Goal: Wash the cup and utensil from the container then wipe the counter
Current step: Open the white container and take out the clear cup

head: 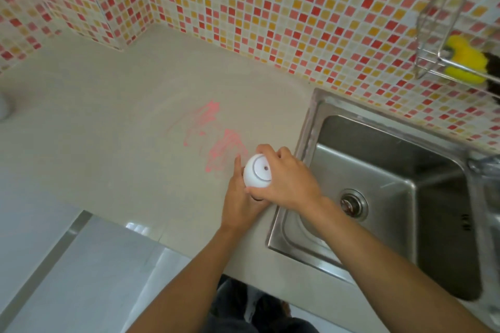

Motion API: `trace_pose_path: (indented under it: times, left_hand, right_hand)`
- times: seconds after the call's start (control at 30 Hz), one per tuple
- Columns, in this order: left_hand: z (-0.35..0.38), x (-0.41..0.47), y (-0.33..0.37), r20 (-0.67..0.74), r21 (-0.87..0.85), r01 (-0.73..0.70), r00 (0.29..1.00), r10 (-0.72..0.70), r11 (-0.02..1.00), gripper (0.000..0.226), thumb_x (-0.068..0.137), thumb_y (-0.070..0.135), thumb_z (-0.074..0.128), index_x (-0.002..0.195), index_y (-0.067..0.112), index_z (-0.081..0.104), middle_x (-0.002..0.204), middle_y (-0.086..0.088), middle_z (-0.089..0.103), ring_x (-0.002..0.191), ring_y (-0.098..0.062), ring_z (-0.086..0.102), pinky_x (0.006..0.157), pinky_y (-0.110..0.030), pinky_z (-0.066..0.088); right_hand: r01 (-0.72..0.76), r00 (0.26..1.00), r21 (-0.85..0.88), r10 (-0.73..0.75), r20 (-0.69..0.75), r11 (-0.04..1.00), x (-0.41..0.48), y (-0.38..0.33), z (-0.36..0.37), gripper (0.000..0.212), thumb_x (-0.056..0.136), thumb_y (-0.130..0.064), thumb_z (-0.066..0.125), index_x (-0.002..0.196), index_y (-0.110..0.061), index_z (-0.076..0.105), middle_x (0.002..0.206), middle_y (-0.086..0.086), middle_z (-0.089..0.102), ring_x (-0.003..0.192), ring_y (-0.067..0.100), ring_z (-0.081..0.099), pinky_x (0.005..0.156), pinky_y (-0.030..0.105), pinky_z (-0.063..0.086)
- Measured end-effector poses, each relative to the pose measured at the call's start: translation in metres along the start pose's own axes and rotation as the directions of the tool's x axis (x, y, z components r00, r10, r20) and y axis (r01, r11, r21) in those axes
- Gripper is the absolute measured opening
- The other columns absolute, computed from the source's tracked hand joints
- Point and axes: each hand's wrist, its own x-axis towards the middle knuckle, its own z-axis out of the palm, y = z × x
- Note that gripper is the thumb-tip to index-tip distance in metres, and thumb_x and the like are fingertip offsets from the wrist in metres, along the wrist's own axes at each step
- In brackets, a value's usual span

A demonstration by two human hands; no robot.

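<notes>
We're at the beige stone counter (108, 130) with both hands on the white round-lidded plastic container (257, 174). It stands near the counter's edge, just beside the stainless steel sink (378, 170). Our right hand (286, 184) curls over the domed lid, fingers and thumb clamped round its rim. Our left hand (239, 203) wraps the body underneath, though much of that grip is hidden.

The lid is on, so we reckon this is the opening step, with cup and utensil yet to come out. No dishes show in the sink basin. The pink scribbled smear (216, 140) lies unwiped just behind the container. The yellow sponge (464, 59) sits untouched in the wire rack (433, 35) on the tiled wall. Washing and wiping both look ahead of us.
</notes>
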Motion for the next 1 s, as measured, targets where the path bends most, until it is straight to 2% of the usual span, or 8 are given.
trace_pose_path:
  times: [0.1, 0.23, 0.27, 0.4, 0.57, 0.7, 0.87, 1.0]
  left_hand:
    - [-0.004, 0.002, 0.005, -0.006, 0.004, -0.023, 1.000, 0.023, 1.000, 0.128, 0.061, 0.049, 0.084, 0.150, 0.030, -0.007, 0.124, 0.023, 0.058, 0.111, 0.002, 0.054, 0.088, -0.021, 0.046]
    - [-0.009, 0.001, 0.013, -0.012, 0.006, -0.051, 0.999, 0.051, 0.999, 0.103, 0.067, 0.035, 0.084, 0.134, 0.058, 0.010, 0.109, 0.025, 0.056, 0.101, 0.005, 0.054, 0.086, -0.021, 0.045]
    - [-0.010, 0.001, 0.013, -0.006, 0.013, -0.055, 0.998, 0.055, 0.998, 0.100, 0.068, 0.034, 0.084, 0.132, 0.058, 0.012, 0.112, 0.022, 0.058, 0.103, 0.000, 0.056, 0.087, -0.024, 0.046]
    - [-0.011, 0.001, 0.004, 0.017, 0.022, -0.019, 1.000, 0.018, 1.000, 0.125, 0.065, 0.049, 0.081, 0.149, 0.034, -0.009, 0.123, 0.020, 0.058, 0.111, -0.007, 0.058, 0.085, -0.025, 0.047]
    - [-0.013, 0.003, 0.002, 0.023, 0.029, -0.057, 0.998, 0.057, 0.998, 0.133, 0.060, 0.057, 0.082, 0.148, 0.034, -0.015, 0.128, 0.015, 0.057, 0.113, -0.011, 0.059, 0.089, -0.038, 0.052]
    - [-0.015, 0.000, 0.006, 0.030, 0.025, -0.057, 0.998, 0.057, 0.998, 0.130, 0.062, 0.056, 0.081, 0.149, 0.031, -0.012, 0.127, 0.014, 0.058, 0.113, -0.014, 0.060, 0.087, -0.038, 0.053]
    - [-0.014, -0.001, 0.007, 0.014, 0.080, -0.059, 0.998, 0.058, 0.995, 0.131, 0.063, 0.056, 0.081, 0.150, 0.025, -0.013, 0.128, 0.014, 0.056, 0.114, -0.015, 0.057, 0.083, -0.027, 0.047]
    - [-0.013, 0.001, 0.006, 0.004, 0.073, -0.028, 1.000, 0.028, 0.997, 0.128, 0.063, 0.050, 0.083, 0.151, 0.025, -0.007, 0.127, 0.015, 0.055, 0.116, -0.014, 0.056, 0.083, -0.024, 0.044]
  right_hand:
    - [0.027, 0.999, -0.062, -0.025, 0.035, 0.998, 0.005, 0.002, -0.006, 0.080, 0.064, -0.065, 0.069, 0.128, -0.033, 0.033, 0.100, 0.002, 0.042, 0.091, 0.032, 0.058, 0.072, 0.036, 0.043]
    - [0.087, 0.993, -0.057, -0.082, 0.086, 0.995, 0.005, 0.005, -0.009, 0.084, 0.064, -0.062, 0.070, 0.134, -0.036, 0.032, 0.105, 0.000, 0.039, 0.093, 0.025, 0.054, 0.072, 0.033, 0.044]
    - [0.100, 0.991, -0.064, -0.094, 0.096, 0.993, 0.005, 0.005, -0.009, 0.083, 0.064, -0.062, 0.070, 0.134, -0.036, 0.032, 0.105, 0.000, 0.039, 0.093, 0.024, 0.053, 0.071, 0.033, 0.044]
    - [0.128, 0.986, -0.097, -0.116, 0.121, 0.987, 0.008, 0.003, -0.011, 0.080, 0.065, -0.058, 0.069, 0.133, -0.041, 0.031, 0.103, -0.004, 0.036, 0.092, 0.023, 0.051, 0.070, 0.033, 0.044]
    - [0.270, 0.950, -0.171, -0.233, 0.210, 0.948, 0.004, -0.002, -0.024, 0.063, 0.072, -0.039, 0.064, 0.127, -0.048, 0.033, 0.109, -0.003, 0.038, 0.094, 0.022, 0.047, 0.071, 0.035, 0.048]
    - [0.326, 0.926, -0.204, -0.268, 0.265, 0.923, 0.002, -0.003, -0.041, 0.065, 0.070, -0.034, 0.067, 0.124, -0.047, 0.033, 0.112, -0.003, 0.040, 0.091, 0.022, 0.048, 0.069, 0.037, 0.050]
    - [0.269, 0.944, -0.178, -0.223, 0.245, 0.947, -0.002, 0.000, -0.064, 0.070, 0.065, -0.038, 0.070, 0.124, -0.043, 0.034, 0.114, -0.004, 0.041, 0.088, 0.021, 0.054, 0.070, 0.037, 0.051]
    - [0.166, 0.974, -0.021, -0.161, 0.159, 0.986, -0.004, 0.009, -0.089, 0.070, 0.063, -0.044, 0.076, 0.121, -0.042, 0.036, 0.115, -0.005, 0.047, 0.095, 0.017, 0.054, 0.080, 0.037, 0.050]
